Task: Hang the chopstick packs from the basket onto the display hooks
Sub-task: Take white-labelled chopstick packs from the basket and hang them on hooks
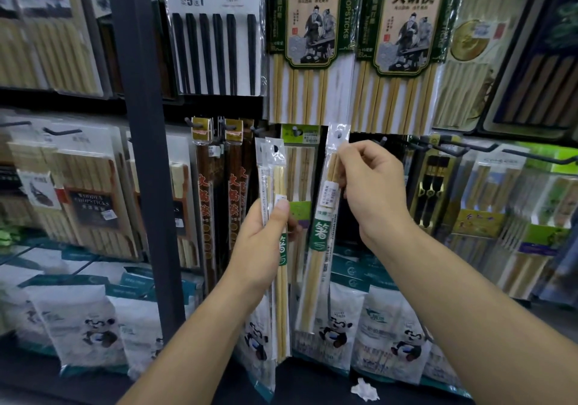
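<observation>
My left hand (264,242) grips a small bundle of slim clear chopstick packs (278,185) upright, thumb across their price label. My right hand (366,185) pinches a single pack of pale wooden chopsticks (325,217) near its top, green label facing me. That pack's clear header with its hang hole (339,134) is raised in front of the display, close to a dark hook (383,140) to its right. The basket is out of view.
Hooks carry hanging packs: dark red chopsticks (219,192) at left, tall green-labelled hotpot chopsticks (309,29) above, more packs at right. A dark upright post (140,123) stands left. Panda-printed bags (93,320) line the low shelf, and a crumpled paper scrap (364,389) lies there.
</observation>
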Demonstrator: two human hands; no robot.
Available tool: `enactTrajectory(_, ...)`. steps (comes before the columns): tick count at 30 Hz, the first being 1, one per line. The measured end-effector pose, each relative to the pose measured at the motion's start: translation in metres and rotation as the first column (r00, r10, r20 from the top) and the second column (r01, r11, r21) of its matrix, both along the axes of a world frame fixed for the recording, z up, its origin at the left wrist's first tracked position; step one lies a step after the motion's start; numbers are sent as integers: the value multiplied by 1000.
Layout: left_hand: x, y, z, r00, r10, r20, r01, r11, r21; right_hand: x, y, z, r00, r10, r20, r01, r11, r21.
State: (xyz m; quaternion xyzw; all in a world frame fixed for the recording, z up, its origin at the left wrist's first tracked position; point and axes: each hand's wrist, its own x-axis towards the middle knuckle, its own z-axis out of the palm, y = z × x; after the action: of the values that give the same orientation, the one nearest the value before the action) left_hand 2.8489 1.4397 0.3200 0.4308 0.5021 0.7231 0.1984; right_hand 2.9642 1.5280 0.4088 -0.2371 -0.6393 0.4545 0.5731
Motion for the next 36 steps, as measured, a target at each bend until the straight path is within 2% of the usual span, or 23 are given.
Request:
enactTrajectory(9, 4, -6, 6, 987, -144, 70, 139, 988, 66, -2, 10, -1, 994, -103, 48, 100, 993, 55)
enactTrajectory(15, 2, -6, 6, 951, -243, 190, 232, 969, 81, -5, 17, 1, 981, -145, 128, 137, 988, 75)
enactTrajectory(20, 4, -4, 6, 966, -215, 141, 206, 975, 79, -4, 23, -7, 962, -196, 189, 184, 980, 76)
enactTrajectory(26, 4, -3, 6, 975, -192, 113, 183, 979, 86, 3, 22, -12, 948, -261, 180, 249, 965, 83)
enactTrajectory(28, 4, -3, 6, 978, -190, 90, 183, 980, 74, 5, 16, -12, 963, -219, 159, 212, 976, 57)
enactTrajectory(32, 8, -2, 5, 967, -240, 85, 232, 968, 92, 5, -4, -11, 993, 67, 98, -69, 998, 13)
enactTrajectory(36, 12, -2, 5, 961, -266, 69, 256, 958, 131, 3, -14, -8, 992, 104, 74, -107, 994, 28)
